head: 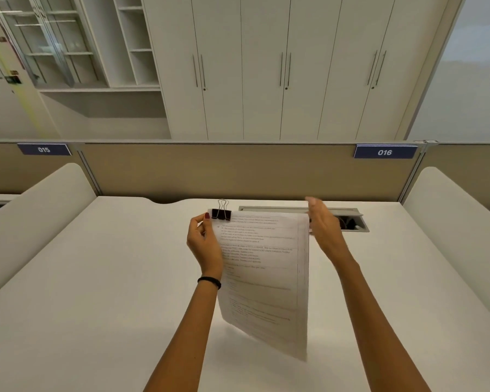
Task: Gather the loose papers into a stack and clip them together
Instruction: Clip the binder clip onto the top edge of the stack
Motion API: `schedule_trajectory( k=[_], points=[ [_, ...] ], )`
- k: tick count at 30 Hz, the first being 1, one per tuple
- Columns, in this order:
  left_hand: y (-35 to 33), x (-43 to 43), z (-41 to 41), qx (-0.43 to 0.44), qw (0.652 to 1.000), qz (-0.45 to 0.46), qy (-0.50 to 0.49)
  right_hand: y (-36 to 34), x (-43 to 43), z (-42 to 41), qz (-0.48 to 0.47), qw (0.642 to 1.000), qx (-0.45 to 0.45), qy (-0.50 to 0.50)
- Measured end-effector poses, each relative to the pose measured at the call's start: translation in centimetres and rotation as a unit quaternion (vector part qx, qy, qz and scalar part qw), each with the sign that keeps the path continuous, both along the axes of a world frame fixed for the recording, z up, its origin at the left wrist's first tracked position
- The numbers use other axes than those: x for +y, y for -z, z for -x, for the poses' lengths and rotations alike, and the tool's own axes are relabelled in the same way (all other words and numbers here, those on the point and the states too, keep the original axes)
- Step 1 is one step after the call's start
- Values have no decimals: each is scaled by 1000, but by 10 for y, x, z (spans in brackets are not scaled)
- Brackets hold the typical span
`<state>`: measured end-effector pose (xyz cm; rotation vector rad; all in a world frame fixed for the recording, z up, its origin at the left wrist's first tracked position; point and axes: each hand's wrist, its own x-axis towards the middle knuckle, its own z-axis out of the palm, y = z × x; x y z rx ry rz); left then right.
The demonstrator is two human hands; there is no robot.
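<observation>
Two hands hold a clipped stack of papers upright above a white desk.

I see the left hand (203, 240) pinching the papers (266, 278) at their top left corner, just beside the black clip (221, 213) fastened there. Right of the sheets, the right hand (321, 222) is open with blurred fingers by their right edge; I cannot tell if it touches.

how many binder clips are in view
1. The black binder clip sits on the top left corner of the paper stack, next to the left hand. Others could be hidden behind the papers.
</observation>
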<state>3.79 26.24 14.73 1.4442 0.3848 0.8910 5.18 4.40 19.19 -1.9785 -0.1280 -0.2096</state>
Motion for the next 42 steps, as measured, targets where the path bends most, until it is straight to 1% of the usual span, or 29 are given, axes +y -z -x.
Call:
schedule_trajectory(
  k=[1,3,6,8,10,12,15,18,20,23,25,27,29,33,37,39,40,42],
  points=[
    [2,1,-1,0,1000,9,-6,4,3,4,-46,997,39,-52],
    [5,3,-2,8,1000,22,-18,10,11,14,-85,986,82,-115],
    [7,9,-7,16,999,35,-30,29,18,22,-114,984,91,-105],
    [7,16,-10,17,998,47,-42,45,23,26,-129,980,92,-120],
    [5,23,-14,12,996,58,-61,60,29,31,-116,976,103,-154],
    [3,32,-17,4,994,71,-80,74,38,35,-91,976,106,-166],
    [3,46,-21,0,992,88,-91,95,51,38,-78,983,80,-143],
    [5,59,-19,-2,993,91,-72,114,66,42,-74,989,50,-116],
    [7,64,-15,1,998,53,-42,122,74,41,-73,994,32,-80],
    [18,79,-10,42,997,-52,39,127,87,31,-86,995,17,-41],
    [30,88,-8,98,987,-90,84,129,94,27,-100,994,24,-32],
    [45,103,-4,151,978,-105,99,135,109,23,-114,992,36,-34],
    [60,113,2,183,969,-114,119,140,120,18,-130,990,43,-15],
    [86,130,16,253,944,-120,177,145,142,1,-160,985,59,39],
    [103,154,18,316,916,-108,223,144,161,-31,-144,982,93,74],
    [108,168,14,338,903,-97,246,145,171,-49,-129,983,99,79],
    [108,171,13,337,902,-91,253,144,174,-56,-122,984,103,74],
    [113,184,4,332,909,-89,236,147,186,-72,-110,984,130,51]
  ],
)
